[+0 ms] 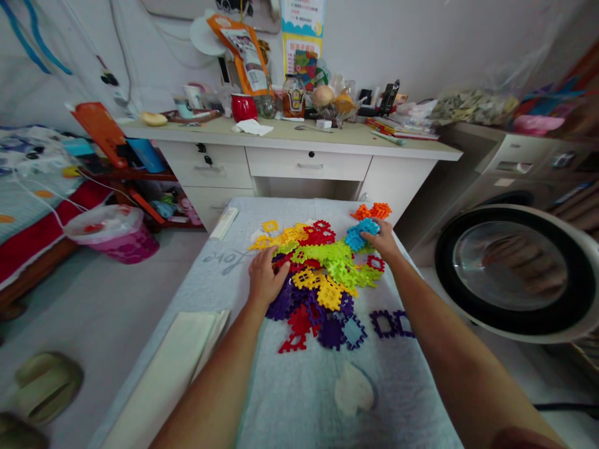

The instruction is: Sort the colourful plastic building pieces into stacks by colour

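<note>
A mixed heap of flat, notched plastic interlocking pieces lies on the cloth-covered table point(299, 386). My right hand point(384, 242) grips light-blue interlocking pieces point(356, 234) at the heap's far right, thumb on the near side. Just beyond them sit orange pieces point(372, 211). At the left edge of the heap rests my left hand point(264, 279), thumb apart from the fingers, touching the pile; its fingertips are partly hidden. Between the hands spread lime-green pieces point(334, 257), with yellow pieces point(329, 295), red pieces point(299, 319) and purple pieces point(330, 333) nearer me.
Two joined purple frames point(384, 324) lie beside my right forearm. A white remote-like bar point(225, 223) and a folded pale panel point(173, 355) lie along the left. A cluttered desk point(290, 134) stands behind; a washing machine with its door point(512, 259) swung out is at right.
</note>
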Demonstrator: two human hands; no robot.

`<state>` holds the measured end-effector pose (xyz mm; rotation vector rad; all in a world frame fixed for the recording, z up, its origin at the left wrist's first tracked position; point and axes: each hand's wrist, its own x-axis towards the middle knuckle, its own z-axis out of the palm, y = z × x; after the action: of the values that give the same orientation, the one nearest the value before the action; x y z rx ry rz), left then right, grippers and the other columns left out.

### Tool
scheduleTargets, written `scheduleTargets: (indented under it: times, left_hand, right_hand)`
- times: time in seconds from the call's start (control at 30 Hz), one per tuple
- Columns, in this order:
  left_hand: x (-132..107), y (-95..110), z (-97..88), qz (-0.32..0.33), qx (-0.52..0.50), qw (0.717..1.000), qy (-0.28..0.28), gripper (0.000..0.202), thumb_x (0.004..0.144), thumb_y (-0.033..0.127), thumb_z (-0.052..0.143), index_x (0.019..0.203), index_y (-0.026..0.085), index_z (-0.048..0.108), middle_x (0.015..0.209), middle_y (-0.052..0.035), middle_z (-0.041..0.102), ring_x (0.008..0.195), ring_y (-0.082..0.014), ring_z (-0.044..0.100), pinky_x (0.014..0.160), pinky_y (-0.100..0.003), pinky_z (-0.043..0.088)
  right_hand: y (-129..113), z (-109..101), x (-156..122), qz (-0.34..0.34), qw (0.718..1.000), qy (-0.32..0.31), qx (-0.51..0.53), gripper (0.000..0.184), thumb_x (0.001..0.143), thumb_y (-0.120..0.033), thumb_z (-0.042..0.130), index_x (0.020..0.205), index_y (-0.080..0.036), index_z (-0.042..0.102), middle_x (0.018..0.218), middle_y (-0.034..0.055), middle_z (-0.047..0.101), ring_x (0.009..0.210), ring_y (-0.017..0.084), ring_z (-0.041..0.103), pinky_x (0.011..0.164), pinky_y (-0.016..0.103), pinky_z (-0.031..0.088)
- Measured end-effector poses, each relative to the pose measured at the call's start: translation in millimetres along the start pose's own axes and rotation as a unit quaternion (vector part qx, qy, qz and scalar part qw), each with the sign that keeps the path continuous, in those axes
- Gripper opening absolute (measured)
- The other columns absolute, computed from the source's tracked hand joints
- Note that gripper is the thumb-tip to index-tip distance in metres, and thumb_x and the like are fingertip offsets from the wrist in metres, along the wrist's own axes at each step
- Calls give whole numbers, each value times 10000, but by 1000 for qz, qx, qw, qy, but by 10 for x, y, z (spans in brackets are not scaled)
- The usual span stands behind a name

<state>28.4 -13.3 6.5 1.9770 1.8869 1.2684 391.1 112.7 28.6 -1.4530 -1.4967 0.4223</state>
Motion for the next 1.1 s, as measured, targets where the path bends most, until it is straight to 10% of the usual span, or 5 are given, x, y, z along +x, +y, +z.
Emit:
scheduleTargets:
  times: [0.3,0.63,0.9,1.1]
  left_hand:
    - [2,10,-4,10,25,999,-38,585,809,478,675,1324,230,548,1353,-119,617,1270,-329,550,1096,-522,408]
    - [8,-7,-3,87,-60,994,-41,619,771,295,639,1370,212,507,1371,-114,586,1290,-281,527,1131,-478,395]
    - [48,-17,-45,-2,-37,999,12,325,804,202,458,1033,215,688,1160,-86,694,1160,-266,602,1084,-489,436]
    - [45,95,-129,34,-94,994,34,346,904,287,409,1111,214,677,1257,-88,654,1250,-241,555,1139,-451,397]
  right_hand:
    - [-535,332,-370,-92,990,-103,-35,347,789,-356,625,1098,-207,672,1144,98,660,1037,275,612,972,466,488]
    - [-1561,583,-934,-256,905,-337,-36,364,895,-270,610,1249,-182,629,1299,127,638,1236,247,568,1093,442,420]
    - [-922,-105,-989,-142,954,-220,-148,498,828,-397,690,1285,-215,618,1331,144,633,1264,315,573,1103,523,421]
    - [-792,-44,-1158,-111,938,-248,-214,694,741,-463,776,1342,-170,587,1341,194,622,1251,361,585,1079,533,435]
